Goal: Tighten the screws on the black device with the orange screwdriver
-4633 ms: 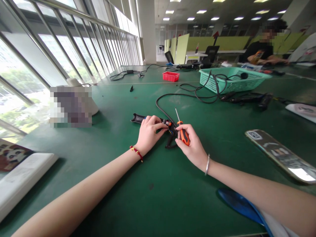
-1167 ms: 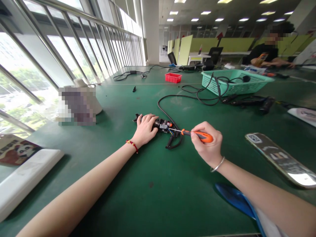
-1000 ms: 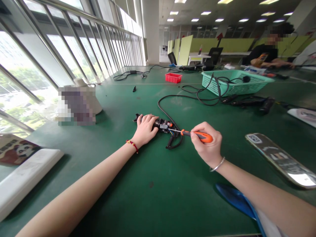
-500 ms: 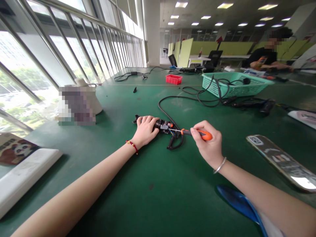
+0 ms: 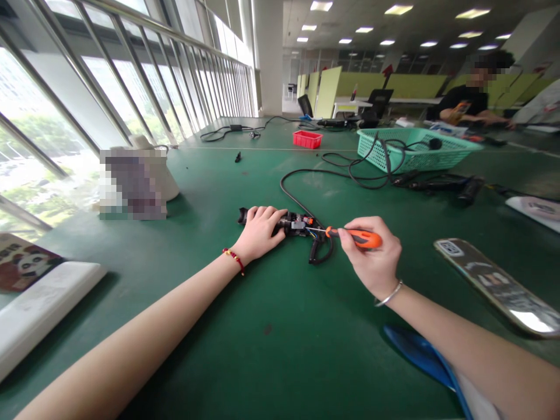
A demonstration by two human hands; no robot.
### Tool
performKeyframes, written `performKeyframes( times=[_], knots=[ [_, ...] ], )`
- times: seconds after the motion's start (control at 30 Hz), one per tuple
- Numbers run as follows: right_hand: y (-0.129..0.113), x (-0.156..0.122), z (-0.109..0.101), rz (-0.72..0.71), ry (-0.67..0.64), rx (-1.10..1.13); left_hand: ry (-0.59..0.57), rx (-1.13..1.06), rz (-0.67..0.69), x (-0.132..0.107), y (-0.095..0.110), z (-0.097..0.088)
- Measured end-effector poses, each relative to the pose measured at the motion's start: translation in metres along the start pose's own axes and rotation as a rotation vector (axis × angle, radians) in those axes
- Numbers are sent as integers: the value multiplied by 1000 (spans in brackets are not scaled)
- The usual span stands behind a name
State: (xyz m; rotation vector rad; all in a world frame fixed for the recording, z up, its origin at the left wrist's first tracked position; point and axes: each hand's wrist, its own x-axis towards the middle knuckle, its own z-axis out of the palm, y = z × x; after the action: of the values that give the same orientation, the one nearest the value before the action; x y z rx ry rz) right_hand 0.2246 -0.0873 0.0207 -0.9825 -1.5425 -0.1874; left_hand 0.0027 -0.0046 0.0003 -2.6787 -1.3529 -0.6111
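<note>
A black opened device (image 5: pixel 294 223) with exposed wires and an orange part lies on the green table (image 5: pixel 280 326), a black cord (image 5: pixel 297 181) running from it. My left hand (image 5: pixel 259 232) lies over its left end, fingers curled down on it. My right hand (image 5: pixel 371 256) is closed round the orange handle of a screwdriver (image 5: pixel 356 237). The screwdriver lies nearly level, and its metal tip reaches into the wiring at the device's right end.
A phone (image 5: pixel 496 286) lies at right, a blue object (image 5: pixel 420 359) near my right forearm. A mint basket (image 5: pixel 411 146) with cables and a red bin (image 5: pixel 307 139) stand farther back. A white box (image 5: pixel 39 309) lies at left. Another person (image 5: pixel 468 99) sits at far right.
4.6 s ago the screwdriver stood upright in my right hand beside the device; since then it has been laid level with its tip in the wiring. In the last second little has moved.
</note>
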Motion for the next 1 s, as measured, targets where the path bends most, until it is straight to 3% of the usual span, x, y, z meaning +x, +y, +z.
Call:
performKeyframes(
  times=[0.27, 0.57, 0.77, 1.0],
  knots=[
    [-2, -5, 5, 14, -4, 213, 12, 26, 3, 0, 2, -1],
    [-8, -1, 2, 118, -31, 160, 3, 24, -3, 0, 4, -2],
    [-4, -5, 4, 42, -7, 217, 4, 10, -8, 0, 4, -2],
    [-5, -5, 4, 75, -54, 163, -4, 40, -4, 0, 4, -2]
  ],
)
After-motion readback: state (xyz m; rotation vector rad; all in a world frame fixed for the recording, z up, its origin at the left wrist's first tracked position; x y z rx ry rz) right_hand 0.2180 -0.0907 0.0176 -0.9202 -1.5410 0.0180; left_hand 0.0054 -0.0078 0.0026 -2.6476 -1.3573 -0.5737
